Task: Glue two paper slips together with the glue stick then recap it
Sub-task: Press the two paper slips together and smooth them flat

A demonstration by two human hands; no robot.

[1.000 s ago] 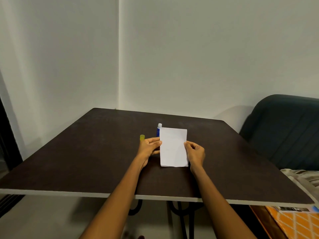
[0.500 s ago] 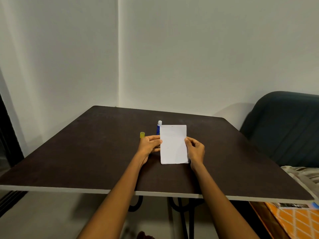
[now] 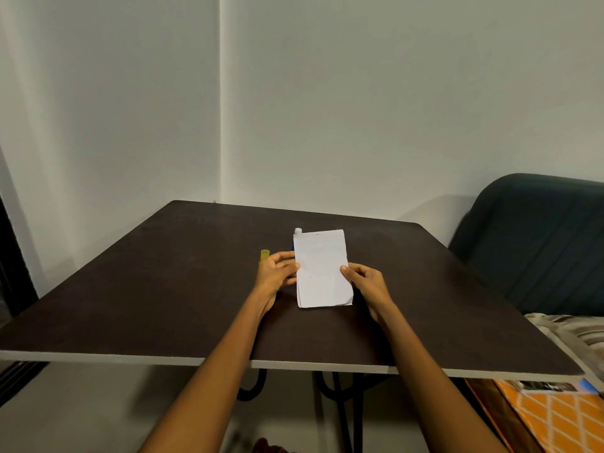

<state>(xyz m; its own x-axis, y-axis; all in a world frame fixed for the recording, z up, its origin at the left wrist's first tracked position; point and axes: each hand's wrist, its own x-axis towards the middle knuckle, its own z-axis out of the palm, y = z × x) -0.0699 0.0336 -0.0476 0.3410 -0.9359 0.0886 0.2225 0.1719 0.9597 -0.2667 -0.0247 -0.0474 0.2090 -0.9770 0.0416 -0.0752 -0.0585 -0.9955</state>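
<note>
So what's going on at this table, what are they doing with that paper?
A person holds white paper slips by both side edges, the left hand on one side, the right hand on the other, over a dark table. Behind the paper stands the glue stick, uncapped. Its yellow cap sits apart by the left hand, so recapping is not yet done.

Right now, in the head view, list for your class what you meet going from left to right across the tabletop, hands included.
Yellow cap → left hand → paper slips → right hand. The uncapped glue stick stands behind the paper's top left corner, so I leave it out of the order.
</note>
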